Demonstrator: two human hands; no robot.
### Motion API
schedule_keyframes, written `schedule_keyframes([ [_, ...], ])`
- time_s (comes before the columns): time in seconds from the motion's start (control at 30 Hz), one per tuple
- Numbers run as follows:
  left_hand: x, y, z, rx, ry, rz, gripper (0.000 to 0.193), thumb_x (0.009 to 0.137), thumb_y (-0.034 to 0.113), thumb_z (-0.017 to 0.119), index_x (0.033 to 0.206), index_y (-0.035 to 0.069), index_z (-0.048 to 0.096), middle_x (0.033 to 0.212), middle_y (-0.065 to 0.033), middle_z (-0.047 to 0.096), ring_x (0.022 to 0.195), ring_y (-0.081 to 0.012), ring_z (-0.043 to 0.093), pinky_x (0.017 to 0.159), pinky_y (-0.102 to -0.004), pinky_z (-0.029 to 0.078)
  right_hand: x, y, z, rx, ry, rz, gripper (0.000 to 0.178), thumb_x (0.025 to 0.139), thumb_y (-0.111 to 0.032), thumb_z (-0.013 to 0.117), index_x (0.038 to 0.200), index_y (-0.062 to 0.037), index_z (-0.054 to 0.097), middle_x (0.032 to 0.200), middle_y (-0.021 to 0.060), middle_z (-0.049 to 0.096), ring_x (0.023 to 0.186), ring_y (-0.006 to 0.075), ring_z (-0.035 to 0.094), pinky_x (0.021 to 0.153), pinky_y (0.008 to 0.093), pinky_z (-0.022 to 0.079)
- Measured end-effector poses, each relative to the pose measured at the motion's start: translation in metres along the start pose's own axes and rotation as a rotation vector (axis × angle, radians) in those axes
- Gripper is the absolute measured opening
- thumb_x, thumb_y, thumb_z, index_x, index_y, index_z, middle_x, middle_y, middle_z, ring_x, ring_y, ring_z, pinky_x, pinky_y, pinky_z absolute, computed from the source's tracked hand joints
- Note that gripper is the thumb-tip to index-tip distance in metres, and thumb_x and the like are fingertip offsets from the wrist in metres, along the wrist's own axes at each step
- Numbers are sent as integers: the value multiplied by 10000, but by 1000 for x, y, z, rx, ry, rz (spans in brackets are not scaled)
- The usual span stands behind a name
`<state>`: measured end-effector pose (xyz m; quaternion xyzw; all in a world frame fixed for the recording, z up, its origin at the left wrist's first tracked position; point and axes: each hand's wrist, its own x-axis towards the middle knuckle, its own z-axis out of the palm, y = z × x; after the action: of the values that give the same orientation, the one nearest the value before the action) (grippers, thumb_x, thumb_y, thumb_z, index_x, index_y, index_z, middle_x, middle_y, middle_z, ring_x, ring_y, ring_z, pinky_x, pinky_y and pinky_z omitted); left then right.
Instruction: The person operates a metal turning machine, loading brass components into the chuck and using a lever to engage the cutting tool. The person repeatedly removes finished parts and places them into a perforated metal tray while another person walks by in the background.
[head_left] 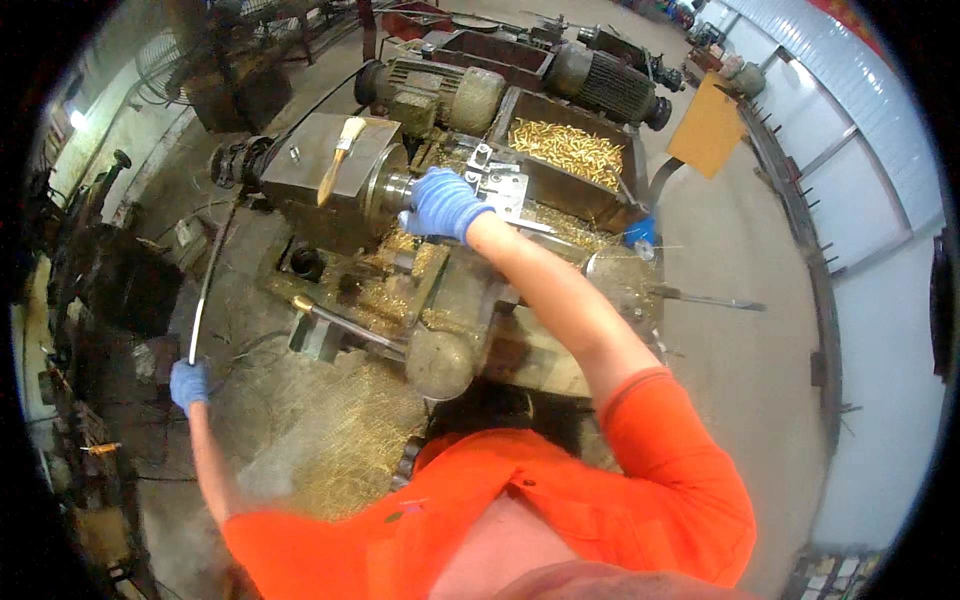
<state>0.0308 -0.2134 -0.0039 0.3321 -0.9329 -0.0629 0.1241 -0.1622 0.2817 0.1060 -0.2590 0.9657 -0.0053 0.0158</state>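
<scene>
My left hand, in a blue knit glove, is closed around the lower end of a long metal lever at the left of a small lathe. The lever slants up toward the lathe's headstock. My right hand, gloved alike, is at the spindle chuck with its fingers curled. What those fingers hold, if anything, is hidden behind the glove. Just right of this hand is a metal tool block. A paintbrush with pale bristles lies on top of the headstock.
Behind the tool block stands a metal bin full of small brass parts. Electric motors sit at the back. A handle rod juts from the lathe's front, and a bar sticks out right. Brass shavings cover the floor.
</scene>
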Motion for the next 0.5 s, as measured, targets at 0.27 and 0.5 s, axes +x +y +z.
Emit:
schedule_keyframes([
  [0.27, -110, 71, -3, 65, 8, -16, 313, 740, 378, 603, 830, 80, 630, 783, -168, 631, 737, -343, 605, 636, -419, 469, -27, -8, -16, -50, 72, 57, 440, 744, -434, 509, 739, -23, 666, 711, 172, 633, 723, 298, 626, 707, 377, 473],
  [0.5, -94, 82, -19, 57, -58, 193, 435, 774, 422, 577, 1034, 75, 561, 859, -184, 619, 803, -353, 593, 695, -428, 458, -118, 67, -68, -9, 157, 366, 537, 788, -553, 433, 748, -72, 668, 668, 179, 607, 691, 301, 606, 674, 392, 462],
])
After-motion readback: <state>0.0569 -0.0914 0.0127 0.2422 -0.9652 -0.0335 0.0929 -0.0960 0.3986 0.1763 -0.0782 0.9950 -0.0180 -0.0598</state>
